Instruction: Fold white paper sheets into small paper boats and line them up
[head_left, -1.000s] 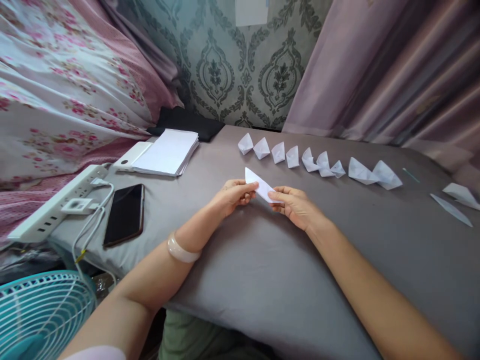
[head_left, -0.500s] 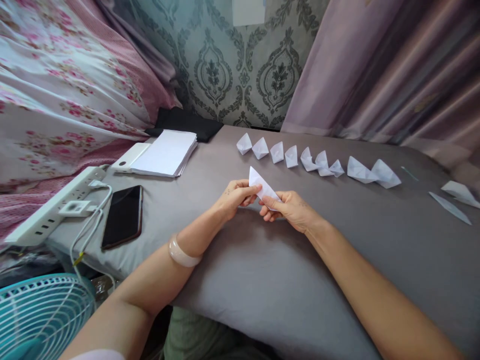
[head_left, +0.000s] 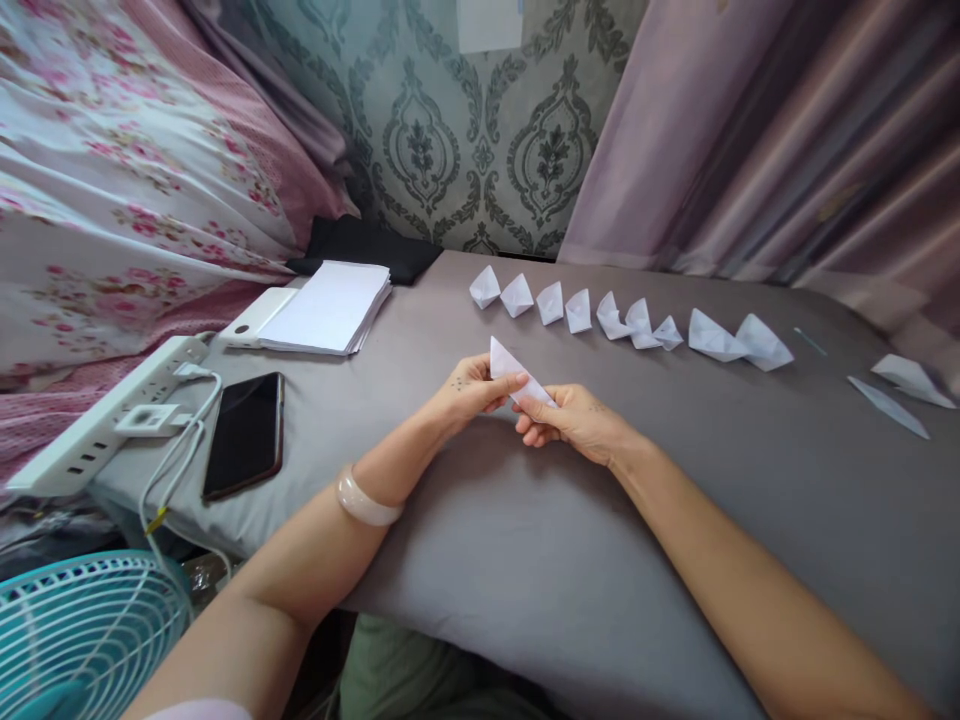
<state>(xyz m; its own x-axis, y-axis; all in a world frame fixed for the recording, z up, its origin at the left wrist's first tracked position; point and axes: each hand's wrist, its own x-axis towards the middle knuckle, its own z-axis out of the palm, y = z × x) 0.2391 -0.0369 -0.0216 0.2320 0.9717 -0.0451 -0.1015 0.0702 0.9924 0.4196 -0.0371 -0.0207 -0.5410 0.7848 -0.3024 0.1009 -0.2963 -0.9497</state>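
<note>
A small piece of white folded paper [head_left: 507,362] with a pointed tip is held up between both hands over the grey-covered table. My left hand [head_left: 475,386] pinches it from the left, thumb lying across its front face. From the right, my right hand [head_left: 564,415] grips its lower corner between thumb and curled fingers. The fingers behind the paper are partly hidden. Beyond the hands stands a row of several white folded-paper boats [head_left: 578,312], some touching each other.
At the left lie a stack of white paper [head_left: 326,305], a black phone [head_left: 246,435] and a white power strip [head_left: 112,415] with cables. A teal fan [head_left: 82,630] stands at the lower left. Far right are more folded papers [head_left: 911,378] and a thin stick [head_left: 810,341].
Both hands still hold the folded paper. The left thumb has slid slightly right along it, toward the right thumb. The whole view has shifted a little.
</note>
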